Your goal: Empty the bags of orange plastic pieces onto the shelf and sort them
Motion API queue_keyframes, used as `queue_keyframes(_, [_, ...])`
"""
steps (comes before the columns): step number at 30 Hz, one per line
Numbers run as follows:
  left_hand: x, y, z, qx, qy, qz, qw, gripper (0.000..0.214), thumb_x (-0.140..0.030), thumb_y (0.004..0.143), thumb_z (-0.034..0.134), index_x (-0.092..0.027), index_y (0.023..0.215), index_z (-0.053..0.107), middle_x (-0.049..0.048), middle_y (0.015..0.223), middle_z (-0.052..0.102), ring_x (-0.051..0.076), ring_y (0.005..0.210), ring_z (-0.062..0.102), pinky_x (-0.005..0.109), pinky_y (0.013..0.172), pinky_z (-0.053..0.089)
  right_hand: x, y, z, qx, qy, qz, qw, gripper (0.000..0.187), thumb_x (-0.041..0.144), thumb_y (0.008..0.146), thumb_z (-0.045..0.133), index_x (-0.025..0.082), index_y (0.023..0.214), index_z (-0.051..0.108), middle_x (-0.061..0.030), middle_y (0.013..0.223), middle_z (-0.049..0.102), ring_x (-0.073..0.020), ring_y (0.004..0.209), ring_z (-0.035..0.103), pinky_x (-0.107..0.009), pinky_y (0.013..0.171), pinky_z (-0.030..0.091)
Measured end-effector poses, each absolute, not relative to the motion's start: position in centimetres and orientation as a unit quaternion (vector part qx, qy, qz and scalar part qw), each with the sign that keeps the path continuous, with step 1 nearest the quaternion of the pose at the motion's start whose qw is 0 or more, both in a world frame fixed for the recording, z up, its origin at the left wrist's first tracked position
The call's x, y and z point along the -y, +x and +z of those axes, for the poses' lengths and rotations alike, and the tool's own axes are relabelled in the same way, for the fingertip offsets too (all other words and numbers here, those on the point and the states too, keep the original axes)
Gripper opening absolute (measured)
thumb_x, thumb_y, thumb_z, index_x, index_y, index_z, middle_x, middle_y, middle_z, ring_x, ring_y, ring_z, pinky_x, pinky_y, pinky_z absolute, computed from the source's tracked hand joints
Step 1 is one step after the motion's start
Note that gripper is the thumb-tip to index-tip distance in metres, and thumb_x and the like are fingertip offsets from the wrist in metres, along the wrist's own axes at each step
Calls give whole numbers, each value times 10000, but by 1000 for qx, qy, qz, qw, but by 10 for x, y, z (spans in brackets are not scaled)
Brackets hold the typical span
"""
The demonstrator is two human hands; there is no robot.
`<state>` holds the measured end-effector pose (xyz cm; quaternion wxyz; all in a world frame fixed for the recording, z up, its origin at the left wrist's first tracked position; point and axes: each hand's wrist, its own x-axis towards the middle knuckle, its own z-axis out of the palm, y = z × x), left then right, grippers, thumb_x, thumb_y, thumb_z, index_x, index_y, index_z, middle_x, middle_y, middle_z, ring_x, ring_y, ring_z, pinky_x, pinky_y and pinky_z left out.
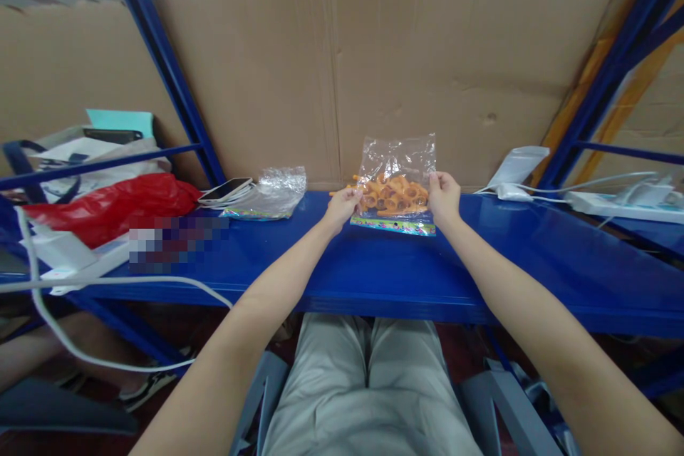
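Between my hands, a clear plastic bag (398, 149) stands above the blue shelf, its coloured strip at the bottom. Orange plastic pieces (395, 196), several with ring shapes, lie heaped in its lower half. My left hand (342, 210) is closed on the bag's left edge; thin orange ends stick out beside its fingers, and whether they are inside the bag I cannot tell. On the opposite edge, my right hand (444, 196) pinches the plastic between thumb and fingers. Left of the hands lies another clear bag (281, 192) with a similar coloured strip.
The blue shelf (374, 274) backs onto a cardboard panel (454, 57). At left are a phone (227, 190), a red bag (122, 203) and a white power strip (101, 263); a white cable (133, 281) loops past the front edge. White chargers and cables (516, 189) sit at right.
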<state>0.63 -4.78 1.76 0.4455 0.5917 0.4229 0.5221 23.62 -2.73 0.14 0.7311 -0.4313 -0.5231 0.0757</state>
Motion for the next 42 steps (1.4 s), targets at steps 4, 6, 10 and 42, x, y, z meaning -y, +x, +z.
queue_keyframes(4, [50,4,20,-420,548,550,470,268,-332,896,619,-178,692,537,-43,493,568,77,374,491,188,432,357,42,226,6,517,-440,214,703,266,441,843,627,202,737,585,55,547,478,-98,489,431,-210,469,379])
queue_keyframes(6, [49,1,21,-418,530,568,472,262,-378,870,655,-177,740,548,-29,544,606,86,390,520,196,435,382,50,221,8,526,-449,315,650,241,398,812,674,201,701,591,79,464,412,-80,394,337,-201,392,303])
queue_keyframes(10, [45,-3,22,-425,520,576,466,237,-383,862,661,-167,800,584,-27,538,606,96,389,519,207,428,396,58,212,11,514,-459,409,598,272,382,757,746,187,646,593,67,451,455,-70,375,371,-188,365,296])
queue_keyframes(42, [46,-4,22,-448,484,559,503,323,-399,955,539,-146,766,608,-34,418,548,75,313,468,174,397,357,64,205,17,414,-487,448,625,157,207,790,640,182,643,590,35,498,510,-77,395,400,-211,365,350])
